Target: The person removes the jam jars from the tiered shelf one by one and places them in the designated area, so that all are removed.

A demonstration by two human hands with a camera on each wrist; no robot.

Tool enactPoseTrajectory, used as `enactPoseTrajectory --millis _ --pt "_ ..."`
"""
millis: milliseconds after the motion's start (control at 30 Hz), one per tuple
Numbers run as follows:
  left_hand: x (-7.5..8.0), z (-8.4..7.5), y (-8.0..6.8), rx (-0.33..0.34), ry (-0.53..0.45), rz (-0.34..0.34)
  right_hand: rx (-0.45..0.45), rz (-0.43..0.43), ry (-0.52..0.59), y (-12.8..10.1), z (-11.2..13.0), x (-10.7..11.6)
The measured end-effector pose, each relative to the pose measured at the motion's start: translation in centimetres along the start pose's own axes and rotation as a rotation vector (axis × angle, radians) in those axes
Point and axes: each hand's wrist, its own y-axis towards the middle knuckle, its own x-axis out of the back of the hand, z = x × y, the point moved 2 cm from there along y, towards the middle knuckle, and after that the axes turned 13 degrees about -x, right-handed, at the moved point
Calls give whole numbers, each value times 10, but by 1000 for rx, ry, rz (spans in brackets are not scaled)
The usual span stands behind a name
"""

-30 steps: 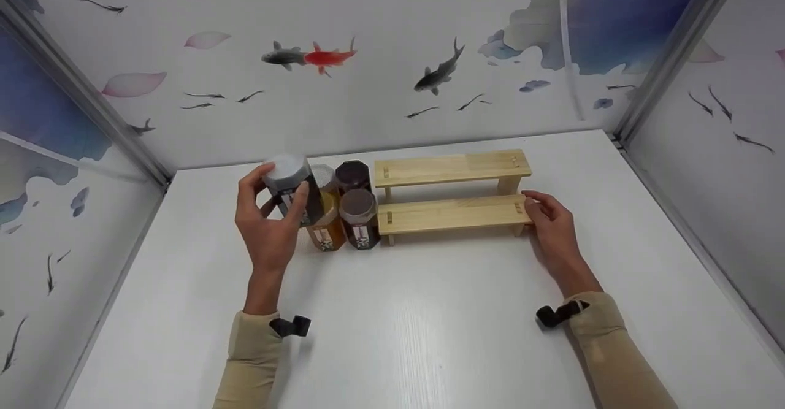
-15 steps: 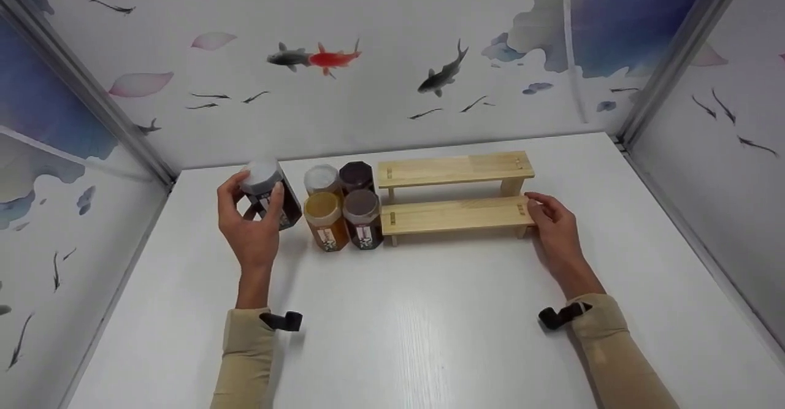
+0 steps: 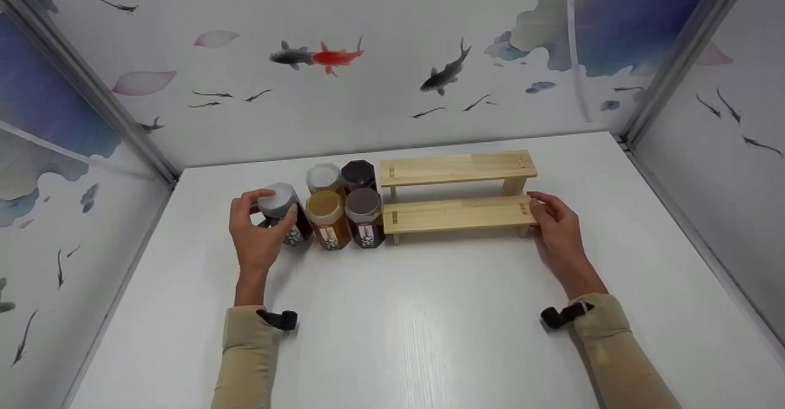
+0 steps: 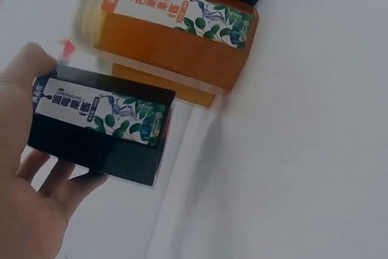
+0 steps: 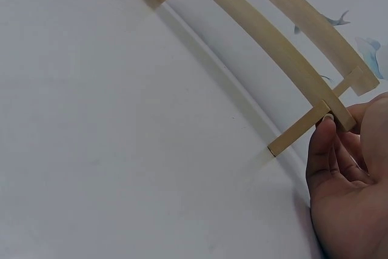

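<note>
My left hand (image 3: 254, 237) grips a dark jam jar (image 4: 97, 125) with a translucent lid, fingers and thumb on either side of it near the top. The label shows leaves and printed characters. Right beside this jar stands an amber jam jar (image 3: 331, 222), and a dark purple jar (image 3: 367, 219) is at its right. At the two-step wooden rack (image 3: 460, 214), my right hand (image 3: 559, 228) pinches the right end of the lower step. In the right wrist view, the thumb presses against the step's end by its leg (image 5: 297, 130).
Behind the front jars stand a white-lidded jar (image 3: 324, 177) and a dark-lidded jar (image 3: 358, 173), close against the rack's left end. All rest on a white table (image 3: 429, 323), with a fish-patterned wall (image 3: 380, 108) at the back.
My left hand has carried the dark jar leftward, away from the amber jar, then lowered it beside that jar. The right hand stays on the rack's end.
</note>
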Motion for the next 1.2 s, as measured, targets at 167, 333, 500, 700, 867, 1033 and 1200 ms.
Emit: enactPoseTrajectory --millis 167,333,500,700,867,1033,1200 --pt "-2 8 -4 14 -10 104 -3 -4 -26 -1 0 -1" --pt "-2 13 -7 21 6 166 -9 -8 -52 -1 1 -2" --pt "-1 17 -8 46 -18 176 -13 5 -36 0 1 -2" --pt "0 19 -9 85 -63 178 -3 -7 -62 1 0 -1" --pt "2 19 -10 104 -48 179 11 -25 -80 4 -1 -3" --pt "3 18 -10 112 -46 187 14 -33 -94 5 -1 -3" --pt "2 19 -10 127 -70 192 -4 -42 -113 5 -1 -3"
